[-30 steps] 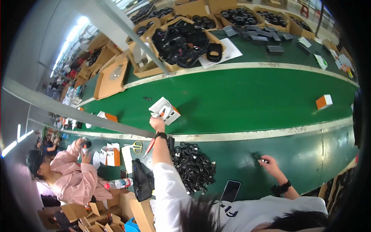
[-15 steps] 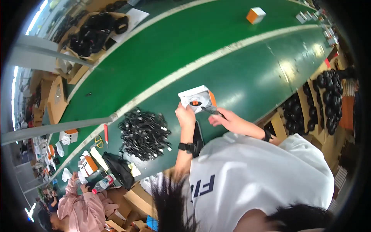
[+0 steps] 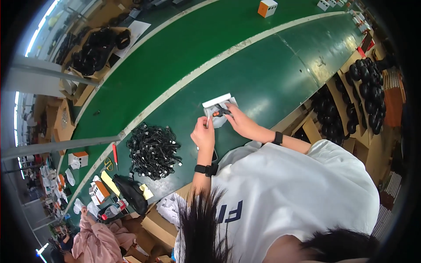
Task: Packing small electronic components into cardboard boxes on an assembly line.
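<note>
Near the middle, a small open box (image 3: 216, 101) with a white flap and pale lining stands on the green table. The fingers of my left hand (image 3: 203, 133) are closed on its near left edge. Over the opening, my right hand (image 3: 244, 122) grips a small black item (image 3: 225, 110), perhaps a cable; its exact kind is unclear. Next to that item, a black-and-orange piece (image 3: 217, 114) shows in the box. To the left of my left hand lies a heap of black cables (image 3: 153, 152) with white ends.
Left of the heap are a red-handled tool (image 3: 115, 154), yellow scissors (image 3: 108, 164), a black bag (image 3: 130, 193) and a bottle (image 3: 115, 209). A person in a pink sleeve (image 3: 98, 239) works there. An orange-and-white box (image 3: 267, 8) sits on the far green strip.
My right hand has moved left and up, bringing the black item over the box opening. My left hand stays at the box edge. The whole view has shifted slightly.
</note>
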`<action>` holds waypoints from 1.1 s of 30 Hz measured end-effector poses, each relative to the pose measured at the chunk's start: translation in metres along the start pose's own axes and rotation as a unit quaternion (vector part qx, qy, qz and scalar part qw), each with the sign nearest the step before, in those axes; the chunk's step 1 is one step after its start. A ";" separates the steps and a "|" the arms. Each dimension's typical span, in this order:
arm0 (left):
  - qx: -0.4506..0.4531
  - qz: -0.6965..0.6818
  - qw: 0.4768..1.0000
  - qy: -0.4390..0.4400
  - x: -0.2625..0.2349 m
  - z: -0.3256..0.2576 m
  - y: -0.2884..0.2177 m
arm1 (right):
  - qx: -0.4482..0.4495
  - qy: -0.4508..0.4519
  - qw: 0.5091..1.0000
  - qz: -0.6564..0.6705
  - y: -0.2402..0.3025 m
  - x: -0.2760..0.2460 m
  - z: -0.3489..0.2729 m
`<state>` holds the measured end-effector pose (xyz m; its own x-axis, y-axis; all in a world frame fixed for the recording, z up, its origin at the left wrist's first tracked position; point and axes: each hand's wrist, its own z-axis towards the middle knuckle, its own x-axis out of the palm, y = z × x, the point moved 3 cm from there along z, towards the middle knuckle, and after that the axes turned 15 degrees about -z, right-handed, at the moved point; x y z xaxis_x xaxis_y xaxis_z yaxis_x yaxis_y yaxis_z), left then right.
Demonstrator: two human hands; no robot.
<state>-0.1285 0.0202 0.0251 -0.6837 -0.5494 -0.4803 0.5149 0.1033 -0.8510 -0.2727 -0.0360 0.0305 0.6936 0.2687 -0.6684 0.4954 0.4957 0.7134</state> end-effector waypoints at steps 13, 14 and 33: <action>-0.112 -0.310 0.944 0.004 0.047 0.008 0.013 | 0.022 0.122 0.991 0.050 -0.026 0.009 0.026; -0.091 -0.257 0.961 0.037 0.050 0.007 0.019 | 0.020 0.121 0.991 0.049 -0.026 0.002 0.030; 0.092 0.072 0.989 0.091 0.052 0.028 0.005 | -0.102 0.237 0.943 -0.211 -0.028 -0.026 0.070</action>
<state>-0.1466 -0.0313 0.0014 -0.6697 -0.3800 -0.6381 0.6876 0.0072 -0.7260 -0.2680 -0.1145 0.0420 0.1215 0.3282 -0.9368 0.5306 0.7761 0.3408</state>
